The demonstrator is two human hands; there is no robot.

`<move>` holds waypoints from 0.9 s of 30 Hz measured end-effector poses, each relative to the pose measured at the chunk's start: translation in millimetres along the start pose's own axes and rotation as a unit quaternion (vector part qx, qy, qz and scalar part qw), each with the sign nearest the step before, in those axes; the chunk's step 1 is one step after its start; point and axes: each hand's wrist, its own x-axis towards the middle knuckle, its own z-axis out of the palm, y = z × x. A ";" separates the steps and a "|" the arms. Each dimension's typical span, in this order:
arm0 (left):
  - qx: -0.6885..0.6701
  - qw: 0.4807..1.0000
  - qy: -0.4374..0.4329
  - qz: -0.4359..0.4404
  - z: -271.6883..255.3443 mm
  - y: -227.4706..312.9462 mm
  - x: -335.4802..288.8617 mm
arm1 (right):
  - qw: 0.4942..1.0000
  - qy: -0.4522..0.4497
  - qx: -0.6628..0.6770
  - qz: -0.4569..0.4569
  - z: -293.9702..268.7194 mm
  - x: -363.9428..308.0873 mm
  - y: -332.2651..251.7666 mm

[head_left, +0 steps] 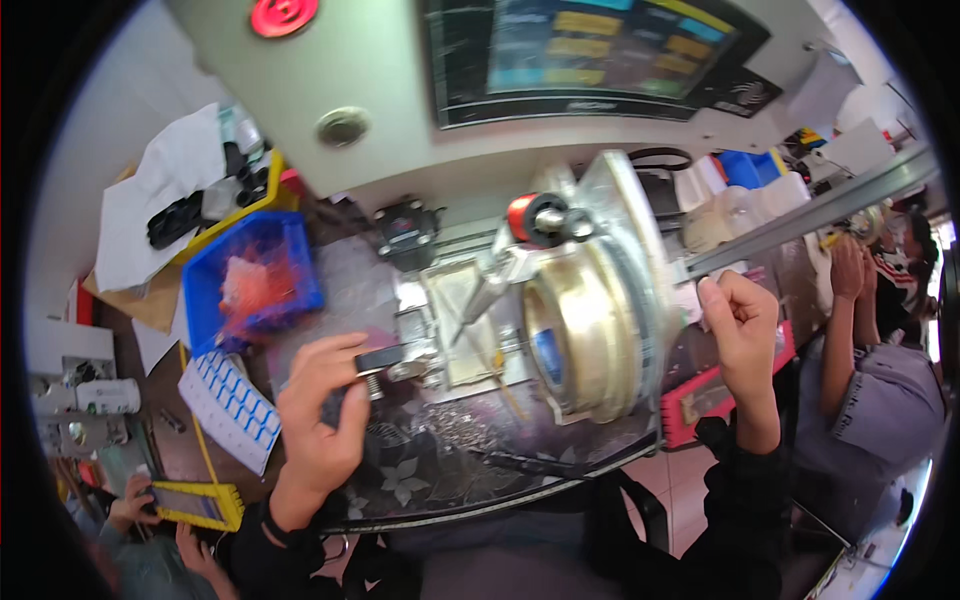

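At the left of the bench machine, my left hand (325,415) curls its fingers against the end of a black block-shaped handle (379,357). A small spring or screw (374,386) shows under the handle, close to my thumb. To the right of the machine's upright plate, my right hand (742,315) is raised and closed, thumb against the bent fingers; whatever it may hold is hidden. Between my hands stand a large pale-gold reel (598,335), a metal nozzle-like arm (488,290) and a flat metal plate (462,350). Small metal pieces (455,423) lie heaped in front.
A blue bin (205,295) with reddish material and a white-and-blue keypad tray (232,405) are on the left. A screen (600,50) hangs above. A red-pink tray (690,405) is at right. Other people's hands (848,265) work at far right and lower left.
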 end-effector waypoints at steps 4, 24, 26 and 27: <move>0.023 0.999 -0.019 -0.027 -3.0 8.7 4.5 | 0.993 0.102 -0.054 -0.034 -42.8 -2.3 14.9; 0.058 0.991 -0.050 -0.113 -18.8 17.9 5.8 | 0.991 0.065 0.046 0.107 -14.6 -17.0 57.5; 0.063 0.982 -0.115 -0.137 -24.2 21.5 10.1 | 0.995 -0.015 -0.062 0.079 -12.6 -19.1 44.5; 0.072 0.981 -0.109 -0.146 -26.0 24.5 13.7 | 0.995 -0.025 -0.054 0.074 -11.3 -22.1 45.4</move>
